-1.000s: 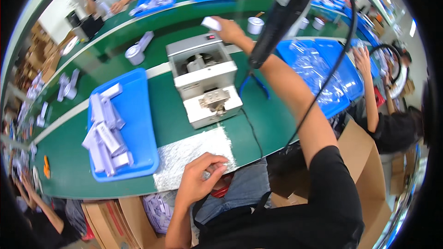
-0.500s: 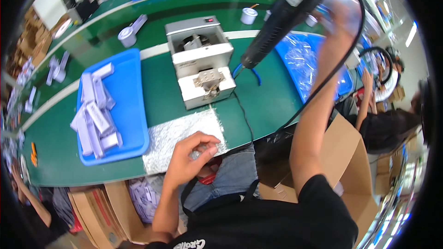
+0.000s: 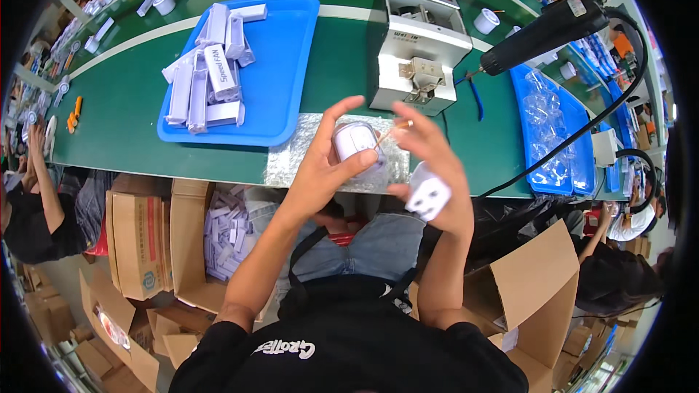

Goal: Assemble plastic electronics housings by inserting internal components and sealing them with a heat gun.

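Above a silvery padded mat (image 3: 284, 164), my left hand (image 3: 320, 175) is closed around a small rounded white plastic housing (image 3: 355, 140). A thin orange-brown wire or stick (image 3: 397, 128) sticks out of the housing towards the right. My right hand (image 3: 445, 167) faces it, fingers curved near the tip of that thin piece; whether they touch it I cannot tell. Against the right palm rests a white flat piece with dark spots (image 3: 428, 193), held low by the thumb side. Just behind the hands stands a white and grey bench machine (image 3: 422, 44) with a metal fixture on its front.
To the left, a blue tray (image 3: 280, 94) carries several long white plastic parts (image 3: 211, 65). A black electric screwdriver (image 3: 546, 33) hangs at the right, its cable looping down. Beyond it, a blue tray (image 3: 557, 182) holds clear plastic pieces. Open cartons (image 3: 535, 291) stand below the table.
My right hand has come from the far right, beyond the screwdriver, to the mat with the white flat piece. My left hand now holds the housing up. The view has shifted.
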`<state>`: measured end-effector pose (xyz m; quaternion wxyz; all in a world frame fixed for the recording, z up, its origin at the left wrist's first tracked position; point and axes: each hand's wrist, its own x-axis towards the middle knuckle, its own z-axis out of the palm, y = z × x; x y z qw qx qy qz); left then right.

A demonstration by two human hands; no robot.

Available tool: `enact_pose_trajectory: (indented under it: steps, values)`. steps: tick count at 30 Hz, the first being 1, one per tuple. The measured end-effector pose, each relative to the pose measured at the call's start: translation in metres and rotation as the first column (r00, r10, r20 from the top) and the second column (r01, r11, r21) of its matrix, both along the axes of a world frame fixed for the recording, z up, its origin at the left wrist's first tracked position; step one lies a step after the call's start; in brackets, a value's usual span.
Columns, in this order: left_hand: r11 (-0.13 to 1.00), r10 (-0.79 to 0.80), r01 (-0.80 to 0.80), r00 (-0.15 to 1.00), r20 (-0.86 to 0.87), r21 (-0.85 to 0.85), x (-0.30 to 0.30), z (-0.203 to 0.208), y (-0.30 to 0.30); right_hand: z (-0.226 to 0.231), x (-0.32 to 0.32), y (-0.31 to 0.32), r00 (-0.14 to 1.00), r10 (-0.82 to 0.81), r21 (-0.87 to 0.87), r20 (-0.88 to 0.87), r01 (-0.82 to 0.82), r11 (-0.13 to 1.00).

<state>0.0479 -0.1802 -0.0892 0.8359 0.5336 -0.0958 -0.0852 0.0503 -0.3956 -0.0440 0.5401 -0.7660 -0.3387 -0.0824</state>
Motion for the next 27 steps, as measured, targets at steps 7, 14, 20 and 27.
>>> enact_pose_trajectory:
  steps: [7,14,20,27]
  values:
    - [0.668,0.05,-0.45,0.822,0.567,0.593,0.008,-0.001,0.005,-0.016,-0.008,-0.013,0.85,-0.123,0.464,-0.512,0.394,0.793]
    - [0.406,-0.096,-0.668,0.648,0.756,0.624,0.014,-0.01,0.002,-0.045,-0.001,-0.02,0.853,-0.197,0.386,-0.483,0.409,0.827]
    - [0.824,0.001,-0.256,0.892,0.451,0.506,0.015,0.01,0.0,-0.036,0.0,-0.015,0.792,-0.14,0.308,-0.594,0.385,0.87]
    - [0.703,0.136,-0.458,0.838,0.529,0.544,0.02,0.005,-0.002,-0.049,0.001,-0.024,0.872,-0.286,0.184,-0.397,0.381,0.906]
